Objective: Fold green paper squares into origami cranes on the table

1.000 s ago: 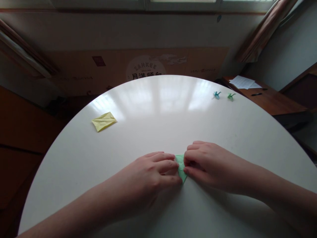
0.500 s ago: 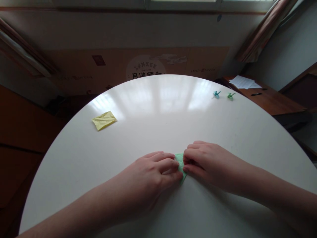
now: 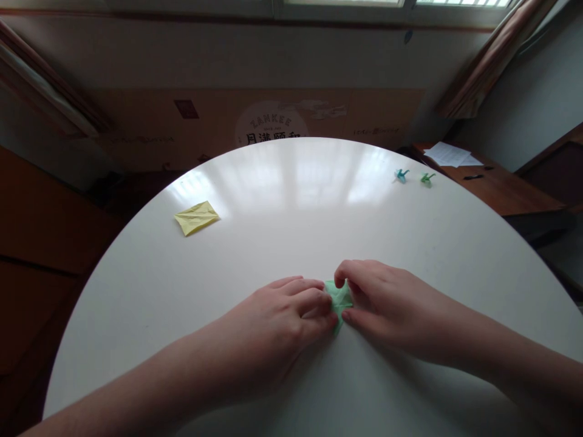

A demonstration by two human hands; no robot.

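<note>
A small folded piece of green paper [image 3: 339,300] lies on the round white table [image 3: 291,200], near its front edge. My left hand [image 3: 282,318] presses its fingertips down on the paper's left side. My right hand [image 3: 378,303] pinches the paper's right part between thumb and forefinger, lifting a flap a little. Most of the paper is hidden under the fingers of both hands.
A creased yellow paper [image 3: 197,217] lies at the table's far left. Two tiny folded paper figures, one blue [image 3: 401,175] and one green [image 3: 427,178], stand at the far right. Beyond the table are a cardboard box [image 3: 273,124] and a wooden desk [image 3: 492,188] with white sheets [image 3: 449,154].
My right hand has curled its forefinger over the green paper and raised a flap, so more of the paper shows. My left hand has stayed in place.
</note>
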